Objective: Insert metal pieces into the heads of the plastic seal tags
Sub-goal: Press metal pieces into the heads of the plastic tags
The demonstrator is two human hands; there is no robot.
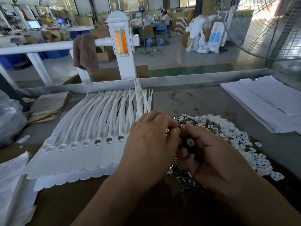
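A fanned row of white plastic seal tags (91, 144) lies on the table, heads near me, tails reaching toward the back rail. To the right spreads a heap of small metal pieces and white plastic caps (228, 132). My left hand (149, 144) hovers at the right end of the row, its thumb and forefinger pinching a small metal piece (182, 125). My right hand (211, 157) is cupped beside it, palm up, holding a handful of metal pieces, one white-faced piece (190, 142) showing on top. The fingertips of both hands meet. The tag head under my left hand is hidden.
Stacks of paper (267, 101) lie at the right, brown envelopes (48, 103) at the left, more white sheets (11, 176) at the near left. A metal rail (179, 79) bounds the table's far edge. A white post (122, 46) and a large fan (268, 30) stand beyond.
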